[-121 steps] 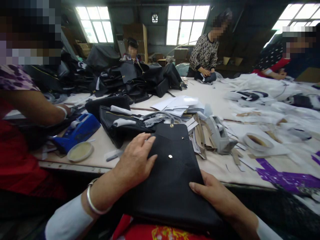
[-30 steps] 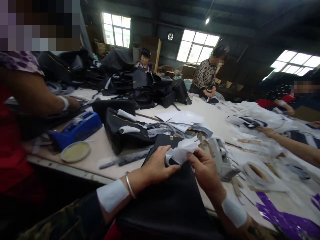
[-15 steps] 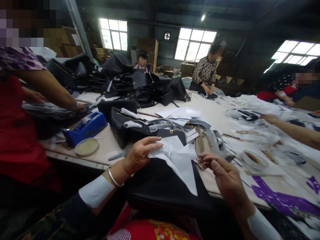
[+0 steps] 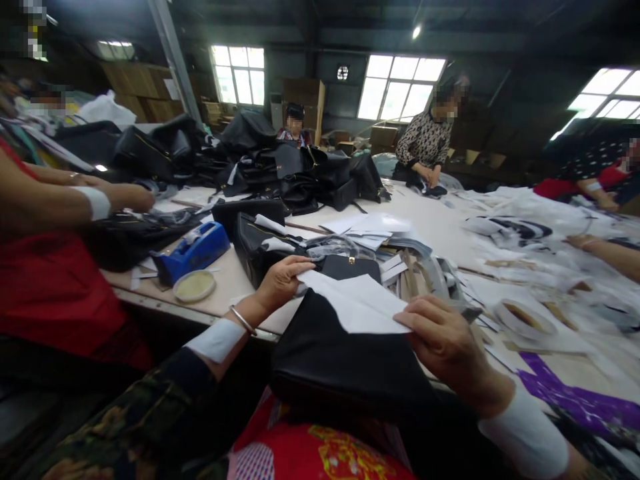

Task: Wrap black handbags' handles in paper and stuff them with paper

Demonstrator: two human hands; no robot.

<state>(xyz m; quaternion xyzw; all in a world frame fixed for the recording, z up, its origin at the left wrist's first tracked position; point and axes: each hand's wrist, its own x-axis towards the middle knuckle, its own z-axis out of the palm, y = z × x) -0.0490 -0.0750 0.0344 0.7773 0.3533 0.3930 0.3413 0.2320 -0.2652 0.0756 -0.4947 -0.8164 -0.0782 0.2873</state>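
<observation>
White, thin and matte, a sheet of paper (image 4: 357,303) is stretched between the two hands, with a faint crease across it and uneven, angled edges. The left hand (image 4: 281,283) pinches its left corner between thumb and fingers; the right hand (image 4: 447,333) pinches the opposite corner, its fingers curled close together. Under the sheet, between and below the hands, is a black bag (image 4: 345,360) with a smooth, softly sheened surface, a rounded near edge and plain sides. Just past the sheet's far edge, a black panel (image 4: 335,268) shows a small gold-coloured fitting (image 4: 352,261).

Beyond the left hand, another black bag (image 4: 246,233) with a zip lies on the table (image 4: 430,227). Farther left of that hand sit a blue tape dispenser (image 4: 195,253) and a round, pale yellowish dish (image 4: 195,287). Beyond the right hand is a grey tape dispenser (image 4: 447,280), partly hidden; to its right lies a roll of tape (image 4: 505,327).
</observation>
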